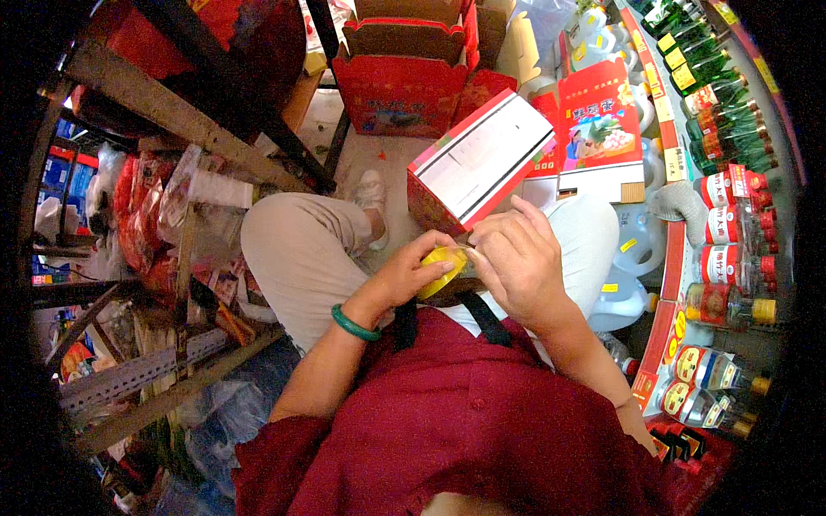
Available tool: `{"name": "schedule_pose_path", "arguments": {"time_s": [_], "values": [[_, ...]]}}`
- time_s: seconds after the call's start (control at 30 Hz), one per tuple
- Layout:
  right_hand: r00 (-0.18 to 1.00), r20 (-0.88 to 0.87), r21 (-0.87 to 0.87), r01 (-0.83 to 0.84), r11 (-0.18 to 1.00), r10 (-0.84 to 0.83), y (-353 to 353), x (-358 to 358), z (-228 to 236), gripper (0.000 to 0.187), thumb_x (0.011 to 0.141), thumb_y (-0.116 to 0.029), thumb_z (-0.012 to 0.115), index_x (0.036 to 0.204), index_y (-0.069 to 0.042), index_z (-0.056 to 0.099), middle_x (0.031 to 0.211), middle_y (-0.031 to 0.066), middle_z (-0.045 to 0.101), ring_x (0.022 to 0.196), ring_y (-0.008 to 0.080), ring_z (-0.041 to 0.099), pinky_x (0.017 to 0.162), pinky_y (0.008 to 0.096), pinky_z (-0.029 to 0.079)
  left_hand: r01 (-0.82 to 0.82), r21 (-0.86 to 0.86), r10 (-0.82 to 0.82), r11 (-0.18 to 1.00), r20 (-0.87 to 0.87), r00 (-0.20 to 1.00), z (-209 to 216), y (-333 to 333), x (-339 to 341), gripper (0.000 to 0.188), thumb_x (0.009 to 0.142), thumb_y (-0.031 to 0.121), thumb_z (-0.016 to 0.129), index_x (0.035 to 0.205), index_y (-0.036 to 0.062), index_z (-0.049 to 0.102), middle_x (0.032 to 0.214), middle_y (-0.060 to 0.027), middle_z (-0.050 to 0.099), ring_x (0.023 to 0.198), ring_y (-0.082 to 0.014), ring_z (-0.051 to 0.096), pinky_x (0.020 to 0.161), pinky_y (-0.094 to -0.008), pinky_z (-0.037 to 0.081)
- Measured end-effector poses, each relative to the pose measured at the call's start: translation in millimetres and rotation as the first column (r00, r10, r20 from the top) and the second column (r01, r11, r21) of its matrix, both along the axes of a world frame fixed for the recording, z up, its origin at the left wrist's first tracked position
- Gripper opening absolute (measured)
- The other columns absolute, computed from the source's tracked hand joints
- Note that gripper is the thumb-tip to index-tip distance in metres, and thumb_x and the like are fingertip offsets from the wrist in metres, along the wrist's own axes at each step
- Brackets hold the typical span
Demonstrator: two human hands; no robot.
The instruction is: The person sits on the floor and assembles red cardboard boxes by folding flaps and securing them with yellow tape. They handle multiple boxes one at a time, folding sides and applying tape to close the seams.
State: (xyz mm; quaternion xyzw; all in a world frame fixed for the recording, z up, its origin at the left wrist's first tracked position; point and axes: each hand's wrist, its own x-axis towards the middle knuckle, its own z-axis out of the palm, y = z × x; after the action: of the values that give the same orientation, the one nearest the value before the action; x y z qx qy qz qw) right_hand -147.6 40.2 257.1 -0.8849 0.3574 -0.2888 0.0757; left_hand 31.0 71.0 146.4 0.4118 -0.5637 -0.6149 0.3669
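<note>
Both hands on yellow tape roll (pixel 443 262): left hand (pixel 411 273) grips it, right hand (pixel 516 258) fingers pinch its end; peel slowly, box (pixel 477 163) steady on knee.

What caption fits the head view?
Left hand grips a yellow tape roll; right hand picks at it below a red-and-white box.

A cramped shop aisle with a pale floor (pixel 379 155). A metal rack (pixel 163 112) of packaged goods stands left, a red-edged shelf (pixel 667 284) of bottles (pixel 731 224) right, red cartons (pixel 400 86) stacked behind.
</note>
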Motion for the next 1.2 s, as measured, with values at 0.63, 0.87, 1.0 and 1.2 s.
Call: {"name": "schedule_pose_path", "arguments": {"time_s": [0.63, 0.87, 1.0, 1.2], "values": [[0.993, 0.031, -0.051, 0.116, 0.992, -0.115, -70, 7, -41, 0.01, 0.073, -0.017, 0.066, 0.072, -0.008, 0.062, 0.082, 0.0061, 0.063, 0.075, 0.0231, 0.06, 0.076, 0.0371, 0.047, -0.137, 0.099, 0.092, 0.986, 0.361, 0.928, 16, -40, 41, 0.023, 0.089, 0.024, 0.054, 0.082, 0.002, 0.059, 0.072, -0.0003, 0.057, 0.068, -0.0089, 0.051, 0.061, -0.0258, 0.042], [0.881, 0.229, 0.102, 0.401, 0.911, -0.413, -111, -9, -49, 0.023, 0.079, -0.019, 0.064, 0.094, -0.002, 0.063, 0.097, 0.0128, 0.064, 0.089, 0.0284, 0.062, 0.083, 0.0378, 0.047, -0.249, -0.023, 0.235, 0.968, 0.428, 0.873, 2, -67, 72, 0.021, 0.088, 0.023, 0.055, 0.081, 0.0037, 0.06, 0.072, 0.0004, 0.057, 0.066, -0.0093, 0.051, 0.06, -0.0256, 0.042], [0.949, -0.124, 0.084, 0.3, 0.95, -0.289, -119, -3, -93, 0.049, 0.081, -0.03, 0.061, 0.117, 0.002, 0.052, 0.12, 0.0215, 0.053, 0.114, 0.0344, 0.048, 0.098, 0.0398, 0.038, -0.397, -0.036, 0.391, 0.917, 0.277, 0.878, 11, -101, 97, 0.019, 0.088, 0.022, 0.054, 0.082, 0.0044, 0.06, 0.074, 0.0019, 0.057, 0.067, -0.0076, 0.05, 0.061, -0.024, 0.042], [0.866, -0.434, 0.096, 0.319, 0.943, -0.249, -100, 23, -139, 0.078, 0.084, -0.049, 0.05, 0.134, 0.006, 0.03, 0.142, 0.0247, 0.026, 0.134, 0.0346, 0.022, 0.109, 0.0447, 0.017, -0.445, -0.16, 0.472, 0.881, 0.317, 0.823, 33, -143, 114, 0.018, 0.088, 0.021, 0.055, 0.083, 0.0046, 0.06, 0.075, 0.0033, 0.055, 0.069, -0.0062, 0.049, 0.062, -0.022, 0.041]]}}
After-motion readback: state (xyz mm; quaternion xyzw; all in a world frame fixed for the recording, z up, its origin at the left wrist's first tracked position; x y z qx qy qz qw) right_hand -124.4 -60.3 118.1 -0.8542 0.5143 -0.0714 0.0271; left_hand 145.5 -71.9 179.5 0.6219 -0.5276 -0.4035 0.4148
